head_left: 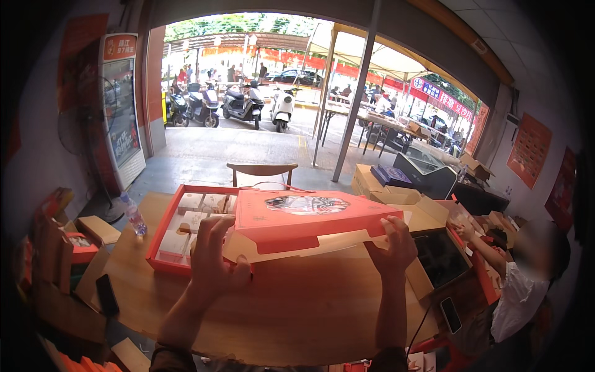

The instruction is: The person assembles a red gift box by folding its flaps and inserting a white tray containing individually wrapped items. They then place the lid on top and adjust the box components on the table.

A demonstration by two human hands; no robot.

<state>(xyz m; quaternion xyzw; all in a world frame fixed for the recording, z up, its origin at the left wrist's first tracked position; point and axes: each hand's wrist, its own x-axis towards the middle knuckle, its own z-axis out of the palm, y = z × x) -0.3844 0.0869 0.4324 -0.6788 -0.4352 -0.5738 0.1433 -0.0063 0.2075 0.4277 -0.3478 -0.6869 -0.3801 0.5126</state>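
My left hand [214, 257] and my right hand [392, 247] hold up a red gift box lid [248, 214] by its two near sides, over the table. The left fingers curl around its left corner, and the right fingers clasp its right corner. An oval patterned panel shows on its top, and bare cardboard flaps show along its near edge. To the left, partly behind my left hand and the lid, an open red box [162, 232] rests on the table. Several small white packages [201, 203] fill its compartments.
A round wooden table [297, 310] spans the front. Phones [107, 295] [450, 314] lie left and right, and a plastic bottle [133, 217] stands at left. On the right are an open carton [427, 217], a dark screen [440, 257] and another person [520, 285]. A chair [262, 167] stands beyond.
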